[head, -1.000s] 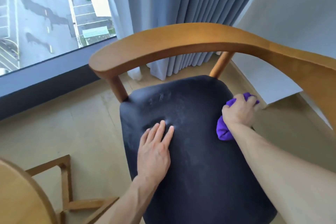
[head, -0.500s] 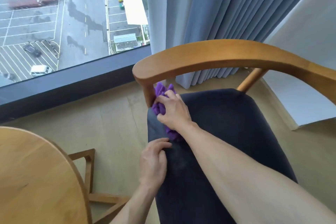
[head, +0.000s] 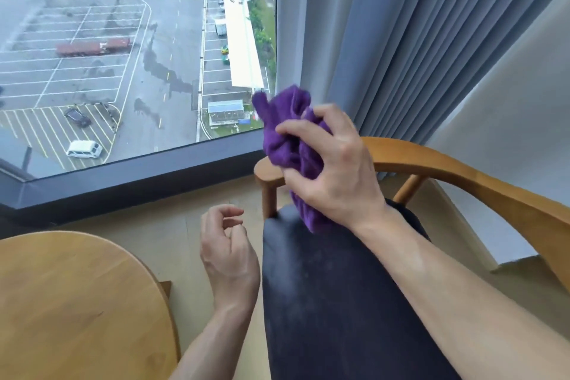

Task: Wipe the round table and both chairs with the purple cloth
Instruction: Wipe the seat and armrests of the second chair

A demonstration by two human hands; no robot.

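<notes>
The purple cloth point(head: 287, 136) is held bunched in the right hand point(head: 336, 173), whose fingers point(head: 296, 129) are curled tightly round it. Cloth and hand are raised above the front corner of the chair point(head: 462, 182), just over the end of the curved wooden armrest point(head: 268, 171); whether the cloth's lower end touches the dark seat cushion point(head: 333, 302) cannot be told. The left hand point(head: 229, 259) is held empty, with fingers loosely bent and apart, in the gap between the chair and the round wooden bench point(head: 77, 302). Nothing is touched by it. The bench is seen at lower left, with its edge near the left wrist. Behind the chair, grey curtains point(head: 416, 40) are hung beside a large window point(head: 129, 55), through which a car park is seen far below.
</notes>
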